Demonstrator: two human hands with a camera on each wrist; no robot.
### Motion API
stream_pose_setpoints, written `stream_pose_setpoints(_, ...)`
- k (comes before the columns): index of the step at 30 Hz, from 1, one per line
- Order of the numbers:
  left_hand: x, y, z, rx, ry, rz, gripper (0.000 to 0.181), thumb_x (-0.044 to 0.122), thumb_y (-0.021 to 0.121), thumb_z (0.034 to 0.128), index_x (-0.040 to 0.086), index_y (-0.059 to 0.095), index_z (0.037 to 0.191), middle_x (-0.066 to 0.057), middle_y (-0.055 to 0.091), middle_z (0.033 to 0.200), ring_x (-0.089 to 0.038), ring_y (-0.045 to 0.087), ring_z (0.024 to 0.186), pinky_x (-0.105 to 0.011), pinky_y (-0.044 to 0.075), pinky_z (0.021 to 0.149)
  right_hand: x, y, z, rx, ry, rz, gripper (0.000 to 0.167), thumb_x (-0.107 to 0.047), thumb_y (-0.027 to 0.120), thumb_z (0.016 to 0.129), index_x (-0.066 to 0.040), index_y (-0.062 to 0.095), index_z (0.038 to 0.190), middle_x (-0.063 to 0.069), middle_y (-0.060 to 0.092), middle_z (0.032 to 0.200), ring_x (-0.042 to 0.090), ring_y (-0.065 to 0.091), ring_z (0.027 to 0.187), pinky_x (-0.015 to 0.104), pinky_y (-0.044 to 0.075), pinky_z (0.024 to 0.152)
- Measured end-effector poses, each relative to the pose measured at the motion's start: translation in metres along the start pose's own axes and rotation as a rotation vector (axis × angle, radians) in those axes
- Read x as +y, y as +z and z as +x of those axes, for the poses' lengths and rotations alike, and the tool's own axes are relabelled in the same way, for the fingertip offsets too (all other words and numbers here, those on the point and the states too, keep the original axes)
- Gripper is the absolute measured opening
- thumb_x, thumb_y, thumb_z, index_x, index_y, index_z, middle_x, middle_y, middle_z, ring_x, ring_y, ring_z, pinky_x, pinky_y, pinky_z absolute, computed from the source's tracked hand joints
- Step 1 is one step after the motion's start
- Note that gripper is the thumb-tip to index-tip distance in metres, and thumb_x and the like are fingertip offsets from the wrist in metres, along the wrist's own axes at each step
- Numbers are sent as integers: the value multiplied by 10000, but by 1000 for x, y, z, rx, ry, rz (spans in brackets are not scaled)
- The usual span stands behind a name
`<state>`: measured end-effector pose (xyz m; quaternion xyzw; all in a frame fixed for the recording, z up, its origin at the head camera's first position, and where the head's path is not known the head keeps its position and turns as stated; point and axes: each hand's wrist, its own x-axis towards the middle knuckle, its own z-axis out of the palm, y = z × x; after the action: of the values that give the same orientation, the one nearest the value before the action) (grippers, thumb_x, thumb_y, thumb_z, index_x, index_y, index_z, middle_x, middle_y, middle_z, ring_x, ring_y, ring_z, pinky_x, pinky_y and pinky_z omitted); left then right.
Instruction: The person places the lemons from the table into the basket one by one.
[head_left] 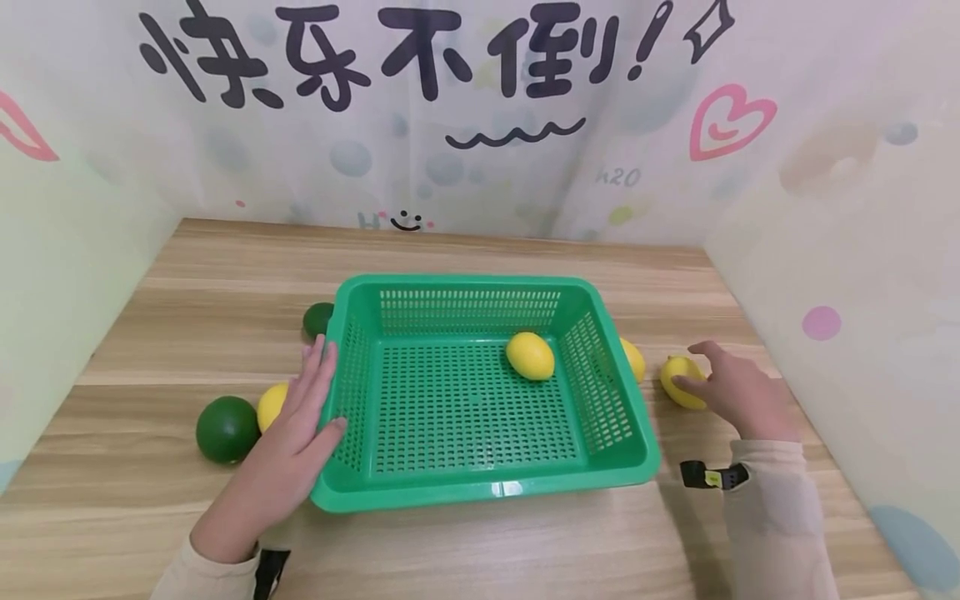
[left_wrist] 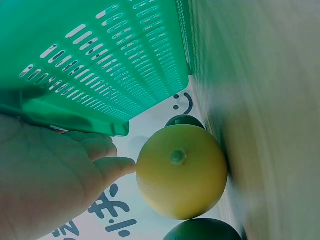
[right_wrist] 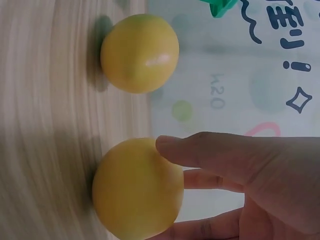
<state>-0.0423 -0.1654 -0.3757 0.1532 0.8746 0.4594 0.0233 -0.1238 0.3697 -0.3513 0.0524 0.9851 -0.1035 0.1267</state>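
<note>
My left hand (head_left: 288,446) lies along the left rim of a green plastic basket (head_left: 480,492), fingers fairly straight and the thumb over the rim. Inside the basket, toward the back right, is one lemon (head_left: 530,357). Right of the basket, my right hand (head_left: 746,396) reaches around a second lemon (head_left: 682,382) on the table, thumb and fingers spread apart. In the right wrist view the thumb overlaps that lemon (right_wrist: 138,190); whether the fingers press on it is hard to tell. Another yellow fruit (left_wrist: 181,171) stands close by the left fingertips.
Left of the basket are a large dark green round fruit (head_left: 227,429) and a smaller green one (head_left: 318,320). A lemon (head_left: 633,360) partly hides behind the basket's right side. Printed walls (head_left: 450,183) enclose the wooden table (head_left: 247,275) at back and sides.
</note>
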Motion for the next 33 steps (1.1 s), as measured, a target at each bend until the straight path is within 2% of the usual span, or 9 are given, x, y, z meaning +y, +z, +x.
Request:
stream_pose_setpoints(5,-2,1,0,1,0,7,781,104,479,1064,210,-6,1667,28,-124,1721,-295,-131,1572,-754,144,1140,0,5,1,9,2,12,731,-443,663,972,38,415,1463,395,589,1267,551,612,1044,625,521,758)
stream_pose_setpoints(11,0,0,-2,2,-5,12,778,108,479,1062,200,-1,1667,15,-119,1723,-264,-138,1572,-755,145,1140,-2,10,0,13,8,19,751,-459,667,963,51,432,1462,394,533,1359,576,570,1147,659,501,822)
stream_pose_setpoints(15,1,0,-1,3,-7,5,777,108,481,1064,202,2,1668,23,-118,1723,-255,-140,1572,-750,143,1144,-4,12,1,13,18,31,787,-485,674,951,92,452,1438,392,525,1373,551,570,1149,662,491,856)
stream_pose_setpoints(19,0,0,0,3,-7,1,778,103,484,1063,202,4,1667,34,-120,1721,-260,-138,1571,-743,137,1150,-3,13,1,16,21,51,791,-497,674,945,118,480,1404,376,567,1325,490,601,1066,602,503,812)
stream_pose_setpoints(23,-1,1,1,3,2,-3,780,95,481,1062,207,1,1668,34,-120,1721,-276,-134,1572,-745,133,1149,-2,15,-1,26,9,64,788,-507,684,942,105,492,1400,369,583,1305,485,602,1063,590,503,803)
stream_pose_setpoints(30,-3,4,1,41,73,13,782,51,491,1042,146,32,1667,-62,-69,1728,-302,-124,1571,-603,-60,1228,-4,18,-2,51,0,39,776,-507,690,942,99,500,1388,360,610,1257,449,618,983,558,505,755)
stream_pose_setpoints(33,-3,4,0,40,69,6,779,53,487,1045,149,30,1668,-52,-75,1728,-292,-129,1571,-583,-65,1233,-4,18,-2,51,0,30,787,-520,683,944,102,494,1388,359,618,1233,427,620,937,536,503,729)
